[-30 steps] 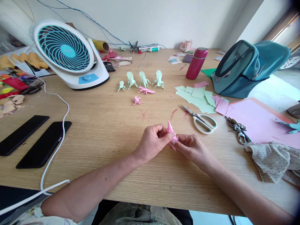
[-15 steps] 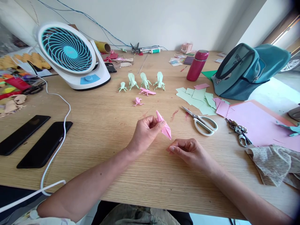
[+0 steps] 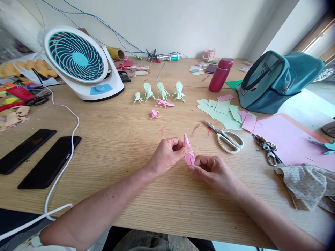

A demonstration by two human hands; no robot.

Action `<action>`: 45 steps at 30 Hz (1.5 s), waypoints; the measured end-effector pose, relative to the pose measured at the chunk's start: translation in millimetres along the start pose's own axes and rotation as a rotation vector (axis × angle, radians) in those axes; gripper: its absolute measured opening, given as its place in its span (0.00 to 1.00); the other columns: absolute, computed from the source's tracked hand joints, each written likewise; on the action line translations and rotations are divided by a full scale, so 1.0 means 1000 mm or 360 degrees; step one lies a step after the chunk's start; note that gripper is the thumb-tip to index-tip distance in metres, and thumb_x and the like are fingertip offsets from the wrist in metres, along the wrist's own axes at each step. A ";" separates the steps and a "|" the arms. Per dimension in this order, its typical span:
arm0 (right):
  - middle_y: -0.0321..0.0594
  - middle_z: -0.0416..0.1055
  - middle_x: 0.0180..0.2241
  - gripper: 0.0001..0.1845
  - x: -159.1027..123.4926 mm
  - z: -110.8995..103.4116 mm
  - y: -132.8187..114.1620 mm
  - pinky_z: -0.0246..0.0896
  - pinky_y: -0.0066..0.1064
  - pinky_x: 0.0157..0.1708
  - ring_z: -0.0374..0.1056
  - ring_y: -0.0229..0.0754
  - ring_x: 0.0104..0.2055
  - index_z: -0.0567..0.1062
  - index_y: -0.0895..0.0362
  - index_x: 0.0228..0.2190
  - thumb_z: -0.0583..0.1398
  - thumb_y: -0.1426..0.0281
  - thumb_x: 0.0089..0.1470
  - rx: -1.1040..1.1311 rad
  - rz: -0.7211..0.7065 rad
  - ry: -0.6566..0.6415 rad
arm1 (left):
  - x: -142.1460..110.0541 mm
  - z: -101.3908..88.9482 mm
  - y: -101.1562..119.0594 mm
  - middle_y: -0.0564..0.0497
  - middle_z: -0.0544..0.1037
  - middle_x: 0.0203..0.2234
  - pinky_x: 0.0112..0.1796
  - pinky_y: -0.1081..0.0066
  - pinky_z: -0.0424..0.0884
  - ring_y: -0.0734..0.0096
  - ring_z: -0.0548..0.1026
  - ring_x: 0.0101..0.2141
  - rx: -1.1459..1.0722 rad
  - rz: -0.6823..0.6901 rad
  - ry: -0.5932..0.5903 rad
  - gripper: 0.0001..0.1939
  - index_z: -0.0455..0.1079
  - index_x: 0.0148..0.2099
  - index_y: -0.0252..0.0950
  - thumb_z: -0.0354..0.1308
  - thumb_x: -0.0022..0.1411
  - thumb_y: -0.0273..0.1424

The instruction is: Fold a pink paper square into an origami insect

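Observation:
A narrow, folded pink origami paper (image 3: pixel 189 158) stands between my two hands above the table's front half. My left hand (image 3: pixel 167 155) pinches it around the middle with thumb and forefinger. The lower tip is between the thumb and finger of my right hand (image 3: pixel 216 172), which are closed on it. Beyond my hands lie two pink paper figures, a small one (image 3: pixel 155 114) and a longer one (image 3: pixel 164 103). Behind these, several pale green paper figures (image 3: pixel 162 91) are lined up. White-handled scissors (image 3: pixel 229 141) rest to the right of my hands.
Green paper pieces (image 3: pixel 222 106), a large pink sheet (image 3: pixel 285 136), keys (image 3: pixel 268 146) and a cloth (image 3: pixel 306 184) lie to the right. A red flask (image 3: pixel 221 75) and teal backpack (image 3: pixel 272 83) stand behind. At left are a fan (image 3: pixel 78 59), a white cable (image 3: pixel 75 129) and two phones (image 3: pixel 49 162).
My left hand has moved right and slightly toward me, and the pink paper is now more upright. My right hand has closed on its lower tip.

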State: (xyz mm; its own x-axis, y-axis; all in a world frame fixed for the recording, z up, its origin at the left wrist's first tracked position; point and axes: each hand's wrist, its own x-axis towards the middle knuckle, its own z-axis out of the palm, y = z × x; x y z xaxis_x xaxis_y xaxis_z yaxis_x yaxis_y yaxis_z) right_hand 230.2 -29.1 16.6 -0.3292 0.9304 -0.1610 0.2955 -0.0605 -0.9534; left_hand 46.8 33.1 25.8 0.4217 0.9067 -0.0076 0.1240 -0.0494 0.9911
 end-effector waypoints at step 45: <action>0.34 0.69 0.26 0.06 -0.005 0.000 -0.004 0.56 0.27 0.26 0.62 0.36 0.26 0.73 0.55 0.30 0.57 0.72 0.58 -0.0507 -0.0117 0.0394 | -0.026 -0.009 -0.006 0.55 0.71 0.33 0.32 0.78 0.65 0.79 0.70 0.30 0.1000 0.0407 -0.0512 0.06 0.70 0.32 0.34 0.62 0.62 0.24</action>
State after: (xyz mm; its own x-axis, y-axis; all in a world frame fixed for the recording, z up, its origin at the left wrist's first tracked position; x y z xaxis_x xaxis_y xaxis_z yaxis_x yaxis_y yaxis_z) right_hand 231.0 -33.8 21.8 -0.1455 0.9893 0.0081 0.5549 0.0884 -0.8272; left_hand 27.0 13.9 21.0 0.7362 0.6722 0.0785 0.4358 -0.5595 0.7050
